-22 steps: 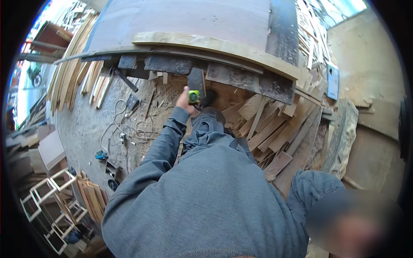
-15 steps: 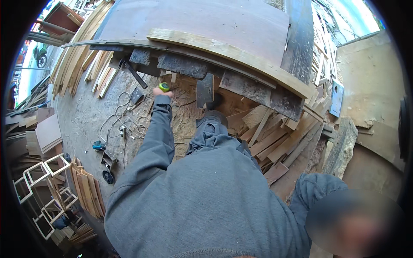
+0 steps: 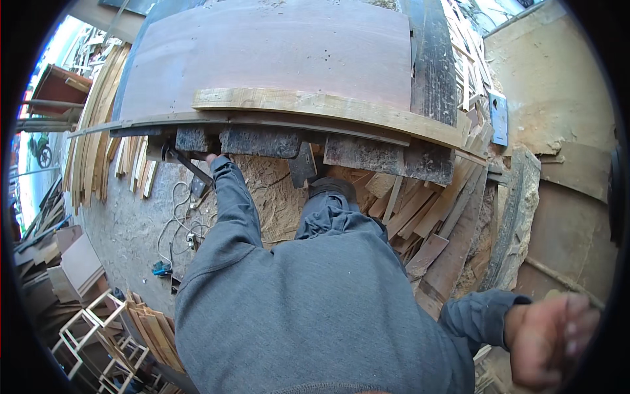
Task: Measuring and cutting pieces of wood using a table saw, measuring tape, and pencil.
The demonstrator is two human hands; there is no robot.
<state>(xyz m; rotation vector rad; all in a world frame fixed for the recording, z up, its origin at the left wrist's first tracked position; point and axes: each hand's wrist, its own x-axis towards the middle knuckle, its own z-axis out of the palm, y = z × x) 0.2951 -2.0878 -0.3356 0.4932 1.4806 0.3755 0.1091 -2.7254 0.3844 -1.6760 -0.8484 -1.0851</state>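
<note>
My left hand [image 3: 211, 158] reaches to the front edge of the wooden workbench [image 3: 282, 52]. Only a sliver of it shows, its fingers hidden beneath the edge beside dark wooden blocks [image 3: 260, 141]. Whatever it holds is out of sight. A dark metal bar [image 3: 190, 167] slants down just left of that wrist. Out to the lower right, away from the bench, my right hand [image 3: 548, 338] is raised beside my body. Its fingers look bent but are smeared, and nothing can be made out in them. A long pale plank [image 3: 315, 105] lies along the bench's front.
Wood offcuts [image 3: 426, 203] are heaped right of my legs, beside a rough slab [image 3: 515, 223]. Cords [image 3: 174, 210] and a blue tool [image 3: 161, 268] lie on the floor at left. Long boards [image 3: 98, 125] lean at far left, and light wooden frames [image 3: 98, 335] stand lower left.
My left hand, which held a yellow-green tape measure, has gone under the bench edge, and the tape is no longer visible. The bench sits lower in view. My right hand now shows at lower right.
</note>
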